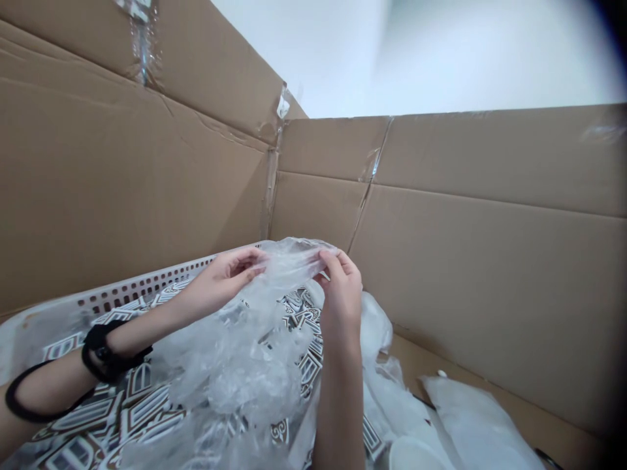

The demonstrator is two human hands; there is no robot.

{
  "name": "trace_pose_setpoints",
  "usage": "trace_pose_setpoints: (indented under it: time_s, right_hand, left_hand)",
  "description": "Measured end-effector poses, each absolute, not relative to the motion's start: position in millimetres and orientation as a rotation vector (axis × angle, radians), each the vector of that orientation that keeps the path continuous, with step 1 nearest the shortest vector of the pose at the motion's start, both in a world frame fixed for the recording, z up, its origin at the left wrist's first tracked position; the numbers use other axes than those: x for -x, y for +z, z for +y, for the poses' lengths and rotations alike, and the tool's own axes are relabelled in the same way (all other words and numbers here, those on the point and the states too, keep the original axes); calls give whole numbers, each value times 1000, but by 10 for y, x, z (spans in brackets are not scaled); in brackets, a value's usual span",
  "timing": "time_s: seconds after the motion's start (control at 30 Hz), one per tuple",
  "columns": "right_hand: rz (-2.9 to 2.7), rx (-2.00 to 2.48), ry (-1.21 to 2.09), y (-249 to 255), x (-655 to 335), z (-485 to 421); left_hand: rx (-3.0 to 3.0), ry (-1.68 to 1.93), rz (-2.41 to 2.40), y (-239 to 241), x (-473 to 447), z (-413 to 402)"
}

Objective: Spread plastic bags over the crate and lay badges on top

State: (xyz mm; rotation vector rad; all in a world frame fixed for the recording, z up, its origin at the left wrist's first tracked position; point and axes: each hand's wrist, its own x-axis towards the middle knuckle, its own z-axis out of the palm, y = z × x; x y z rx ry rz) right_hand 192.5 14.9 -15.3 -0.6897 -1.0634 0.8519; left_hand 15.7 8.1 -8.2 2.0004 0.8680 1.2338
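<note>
A thin clear plastic bag (289, 258) is stretched between my two hands above a heap of small pieces. My left hand (232, 274), with a black band and watch on its wrist, pinches the bag's left side. On the right side, my right hand (340, 274) grips the film between thumb and fingers. Below lie more crumpled clear bags (245, 372), partly covering many flat white pieces with brown and grey patterns (147, 411). These pieces fill a white perforated plastic basket (142, 287).
Tall cardboard walls (465, 261) stand behind and to the left, joined with clear tape. At the lower right are a filled white plastic bag (480, 424), a round white container (416, 454) and more clear plastic on a cardboard surface (553, 424).
</note>
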Motion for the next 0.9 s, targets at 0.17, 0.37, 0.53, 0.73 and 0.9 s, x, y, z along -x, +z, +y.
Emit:
trace_pose_setpoints:
  time_s: [0.17, 0.37, 0.53, 0.73, 0.9]
  right_hand:
    - [-1021, 487, 891, -130, -1927, 106]
    - [-966, 454, 764, -147, -2057, 149]
    - [-1122, 559, 597, -133, -2015, 98]
    - [-1255, 528, 693, -115, -1886, 39]
    - [-1262, 665, 736, -119, -1845, 8]
  left_hand:
    - [-1968, 1454, 965, -89, -120, 108]
    - [-1869, 1737, 910, -82, -95, 93]
    - [-2472, 1599, 1113, -83, -123, -19]
    - [-2393, 1262, 1151, -86, -189, -28]
    - [-2023, 1624, 1097, -91, -201, -53]
